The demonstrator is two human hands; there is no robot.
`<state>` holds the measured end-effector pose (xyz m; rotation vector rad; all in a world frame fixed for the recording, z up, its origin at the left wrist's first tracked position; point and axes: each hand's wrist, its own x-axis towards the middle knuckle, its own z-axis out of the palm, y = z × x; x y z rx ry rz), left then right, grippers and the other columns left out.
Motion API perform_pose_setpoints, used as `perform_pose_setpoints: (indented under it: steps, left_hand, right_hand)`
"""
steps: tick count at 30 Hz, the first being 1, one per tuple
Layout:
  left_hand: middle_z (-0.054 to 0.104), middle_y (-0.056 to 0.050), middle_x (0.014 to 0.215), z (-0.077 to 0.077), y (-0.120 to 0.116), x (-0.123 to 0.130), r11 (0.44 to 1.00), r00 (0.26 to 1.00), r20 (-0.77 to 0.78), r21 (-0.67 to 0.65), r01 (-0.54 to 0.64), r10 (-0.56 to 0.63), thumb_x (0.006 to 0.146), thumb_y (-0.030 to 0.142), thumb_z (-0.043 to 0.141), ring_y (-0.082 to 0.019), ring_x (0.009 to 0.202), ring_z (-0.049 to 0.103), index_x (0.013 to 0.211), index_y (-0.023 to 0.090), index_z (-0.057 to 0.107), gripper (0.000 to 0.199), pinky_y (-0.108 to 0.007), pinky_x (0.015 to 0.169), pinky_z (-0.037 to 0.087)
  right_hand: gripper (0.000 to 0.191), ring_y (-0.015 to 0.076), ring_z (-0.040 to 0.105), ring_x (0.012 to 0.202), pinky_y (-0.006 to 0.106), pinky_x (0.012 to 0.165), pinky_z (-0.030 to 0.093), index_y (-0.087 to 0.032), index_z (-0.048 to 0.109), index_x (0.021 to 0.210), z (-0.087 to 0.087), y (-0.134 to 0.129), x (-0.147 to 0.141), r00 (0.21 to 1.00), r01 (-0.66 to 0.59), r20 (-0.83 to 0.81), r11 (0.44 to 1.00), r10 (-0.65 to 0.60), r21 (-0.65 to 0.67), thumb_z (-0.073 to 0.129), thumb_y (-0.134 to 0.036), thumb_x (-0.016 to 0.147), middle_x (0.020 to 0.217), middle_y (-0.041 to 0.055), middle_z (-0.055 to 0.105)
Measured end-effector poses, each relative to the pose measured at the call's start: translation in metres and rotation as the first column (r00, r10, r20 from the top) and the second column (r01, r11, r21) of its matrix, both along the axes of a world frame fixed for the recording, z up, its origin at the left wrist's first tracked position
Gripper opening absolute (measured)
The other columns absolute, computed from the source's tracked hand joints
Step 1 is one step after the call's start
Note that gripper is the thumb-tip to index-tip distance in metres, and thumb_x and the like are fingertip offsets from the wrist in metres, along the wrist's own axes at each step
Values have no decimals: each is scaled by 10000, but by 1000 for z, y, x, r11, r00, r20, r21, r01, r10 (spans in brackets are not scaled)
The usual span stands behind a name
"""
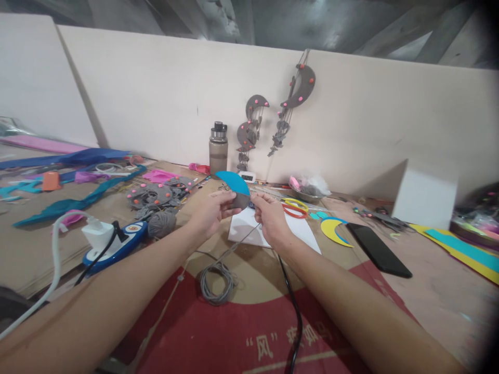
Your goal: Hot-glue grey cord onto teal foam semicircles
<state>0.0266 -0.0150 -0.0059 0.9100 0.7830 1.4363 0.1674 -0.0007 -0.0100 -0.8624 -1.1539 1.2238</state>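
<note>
My left hand [211,209] pinches a blue crescent piece [235,181] above the table. The lower right part of the piece is grey; whether that is wound yarn or felt, I cannot tell. At the right end of the crescent, my right hand [272,215] is closed with thumb and fingertips together. A strand of grey yarn [240,241] leads from beneath that hand down to a loose coil [217,283] on the cardboard. Beneath both hands lies a white sheet [300,235].
Red-handled and yellow-handled scissors [295,206], a yellow crescent [333,231] and a black phone [378,249] lie to the right. Leftward are a grey yarn ball [162,223] and a blue-and-white power strip [117,244]. A bottle [218,150] stands behind. Grey moon ornaments [305,85] hang on the white board.
</note>
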Motion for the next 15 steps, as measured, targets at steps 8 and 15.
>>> perform_pose_setpoints:
  steps: [8, 15]
  left_hand:
    - [691, -82, 848, 5, 2, -1, 988, 987, 131, -104, 112, -98, 749, 124, 584, -119, 687, 639, 842, 110, 639, 110, -225, 635, 561]
    - [690, -79, 849, 3, 2, -1, 995, 991, 109, -43, 85, -80, 747, 129, 602, -126, 696, 641, 837, 107, 629, 97, -248, 636, 570]
  right_hand:
    - [238, 38, 181, 433, 180, 386, 136, -174, 551, 701, 1, -2, 1, 982, -128, -137, 992, 129, 14, 708, -336, 622, 509, -102, 278]
    - [255, 33, 182, 428, 177, 377, 126, -171, 562, 701, -1, 1, 1, 972, -145, -188, 989, 141, -10, 739, -323, 599, 500, -103, 291]
